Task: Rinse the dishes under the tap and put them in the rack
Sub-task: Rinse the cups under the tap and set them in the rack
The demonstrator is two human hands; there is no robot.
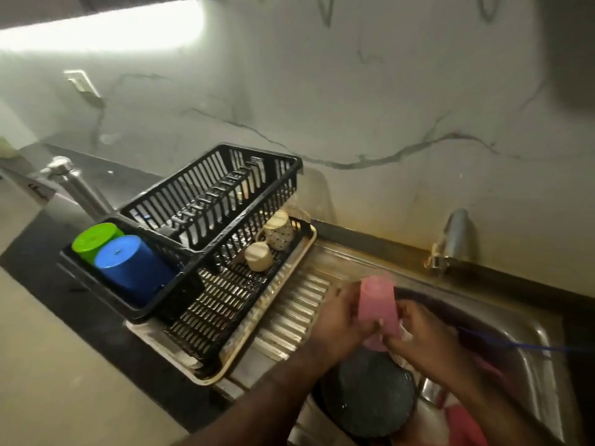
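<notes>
Two hands hold a pink cup (377, 304) over the sink (528, 329), bottom up and tilted, near the basin's left rim. The left hand (341, 320) wraps its fingers round the cup's left side; the right hand (421, 333) pinches the cup's lower edge with curled fingers. Below the cup, inside the basin, lies a dark round pan (370, 400), and something pink-red shows at the basin's lower right corner, too blurred to name. The tap (452, 243) stands on the sink's back edge, above and right of the cup; whether water runs cannot be told.

Left of the basin, on the ribbed drainboard (289, 317), sits a black rack (206, 220) on a cream tray (225, 368). At the rack's left end a green cup (93, 239) and a blue cup (128, 265) rest upside down, touching each other. Near its right edge stand two cream cups (259, 255), also inverted, one of them dotted. A steel bottle (74, 185) stands on the counter behind the rack's left corner.
</notes>
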